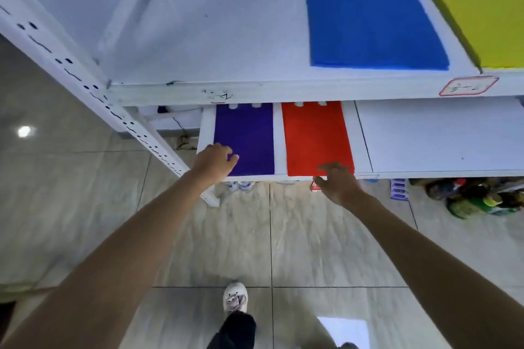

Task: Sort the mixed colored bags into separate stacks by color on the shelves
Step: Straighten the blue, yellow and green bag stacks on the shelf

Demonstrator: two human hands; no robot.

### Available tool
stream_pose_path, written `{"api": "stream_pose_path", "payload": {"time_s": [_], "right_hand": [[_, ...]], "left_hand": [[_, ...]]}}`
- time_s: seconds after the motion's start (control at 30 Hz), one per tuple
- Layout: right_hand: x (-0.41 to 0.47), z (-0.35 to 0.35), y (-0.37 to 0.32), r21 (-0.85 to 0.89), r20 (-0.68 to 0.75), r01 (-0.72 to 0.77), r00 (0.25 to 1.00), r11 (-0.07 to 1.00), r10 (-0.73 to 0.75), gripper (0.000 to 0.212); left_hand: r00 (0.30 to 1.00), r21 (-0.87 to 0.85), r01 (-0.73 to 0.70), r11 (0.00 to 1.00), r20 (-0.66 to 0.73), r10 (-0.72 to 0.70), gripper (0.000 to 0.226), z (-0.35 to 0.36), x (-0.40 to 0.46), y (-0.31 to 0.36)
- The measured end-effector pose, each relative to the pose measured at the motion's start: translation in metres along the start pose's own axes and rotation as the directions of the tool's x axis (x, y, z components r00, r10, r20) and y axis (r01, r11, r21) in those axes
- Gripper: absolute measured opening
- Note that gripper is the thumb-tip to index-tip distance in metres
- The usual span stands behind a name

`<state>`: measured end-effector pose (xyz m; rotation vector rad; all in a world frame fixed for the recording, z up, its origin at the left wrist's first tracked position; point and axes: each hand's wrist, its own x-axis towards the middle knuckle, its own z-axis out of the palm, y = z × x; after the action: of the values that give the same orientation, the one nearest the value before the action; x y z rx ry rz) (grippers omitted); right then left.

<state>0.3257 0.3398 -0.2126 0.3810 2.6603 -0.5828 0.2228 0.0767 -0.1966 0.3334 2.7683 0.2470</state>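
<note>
On the lower white shelf [425,136] a purple bag stack [246,133] lies flat beside a red bag stack [314,133]. My left hand [214,161] rests on the purple stack's near left corner, fingers curled over its edge. My right hand [338,183] sits at the red stack's near right corner, fingertips touching its front edge. On the upper shelf [212,37] a blue bag stack [371,17] lies next to a yellow bag stack [476,5] at the far right.
A white perforated upright [85,85] runs diagonally at the left. Bottles [479,195] stand on the floor under the lower shelf at the right. My shoe [235,296] is on the tiled floor below. A red-edged label [467,85] sticks to the upper shelf's front edge.
</note>
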Motion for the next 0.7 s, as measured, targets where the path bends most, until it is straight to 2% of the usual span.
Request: {"api": "stream_pose_path", "payload": {"time_s": [0.17, 0.4, 0.57, 0.7], "right_hand": [[0.07, 0.07, -0.038, 0.106, 0.032, -0.089, 0.996, 0.99, 0.086, 0.042], [0.186, 0.155, -0.048, 0.251, 0.024, -0.155, 0.988, 0.955, 0.154, 0.041], [0.255, 0.199, -0.047, 0.223, -0.03, -0.12, 0.991, 0.968, 0.13, 0.045], [0.295, 0.22, -0.047, 0.197, -0.092, -0.155, 0.98, 0.968, 0.176, 0.048]], "left_hand": [[0.996, -0.025, 0.056, 0.998, 0.076, -0.054, 0.043, 0.045, 0.067, -0.075], [0.985, -0.144, 0.166, 0.976, 0.08, -0.155, 0.044, 0.131, 0.172, -0.145], [0.969, -0.247, 0.243, 0.938, 0.022, -0.245, 0.048, 0.18, 0.239, -0.179], [0.943, -0.36, 0.317, 0.877, 0.021, -0.333, 0.046, 0.193, 0.282, -0.188]]}}
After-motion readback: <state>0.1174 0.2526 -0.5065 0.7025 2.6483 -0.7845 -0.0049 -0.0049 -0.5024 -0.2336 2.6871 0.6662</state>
